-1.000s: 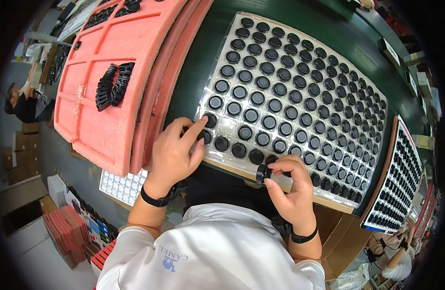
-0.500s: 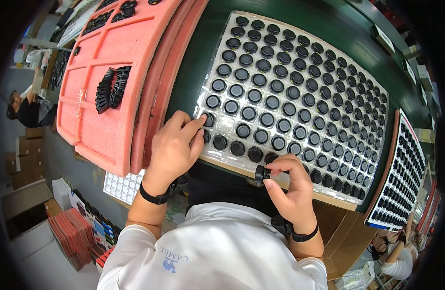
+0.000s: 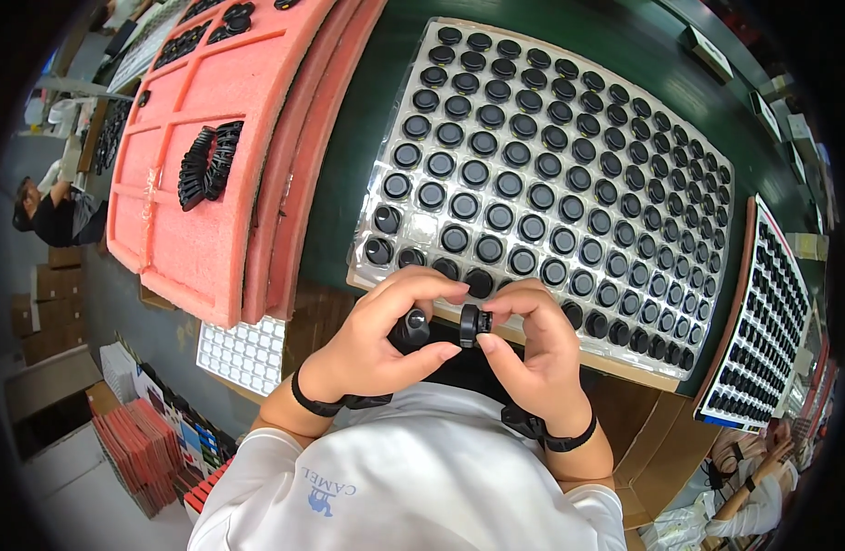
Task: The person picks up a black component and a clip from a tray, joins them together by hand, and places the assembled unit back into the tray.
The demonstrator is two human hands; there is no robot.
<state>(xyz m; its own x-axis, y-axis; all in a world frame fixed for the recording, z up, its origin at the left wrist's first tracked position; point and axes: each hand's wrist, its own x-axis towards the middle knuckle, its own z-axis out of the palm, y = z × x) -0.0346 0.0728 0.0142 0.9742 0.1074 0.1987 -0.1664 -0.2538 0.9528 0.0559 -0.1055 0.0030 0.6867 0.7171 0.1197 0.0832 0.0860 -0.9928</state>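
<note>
In my right hand (image 3: 542, 344), thumb and fingertips pinch a black round cap-like part (image 3: 468, 326), its ribbed narrower end toward the fingers. My left hand (image 3: 377, 335) is curled beside it, thumb and forefinger apart on either side of that part. Within the left hand's curl sits a second black cap-like part (image 3: 411, 328), partly hidden by the fingers. Both hands are over the near edge of a clear plastic tray (image 3: 422, 226), which holds rows of similar black parts. One cell near its left side has no part in it.
Left of the tray, stacked pink foam trays (image 3: 188, 248) hold black ring-shaped pieces (image 3: 211, 165). Another filled tray (image 3: 753, 321) lies on the right. A white empty-celled tray (image 3: 242, 354) is low on the left, and a cardboard box (image 3: 661, 450) stands below the green table (image 3: 533, 28).
My left hand has left the tray's left edge and come down beside my right hand, a black part now showing in it. The right hand has shifted slightly left with its part.
</note>
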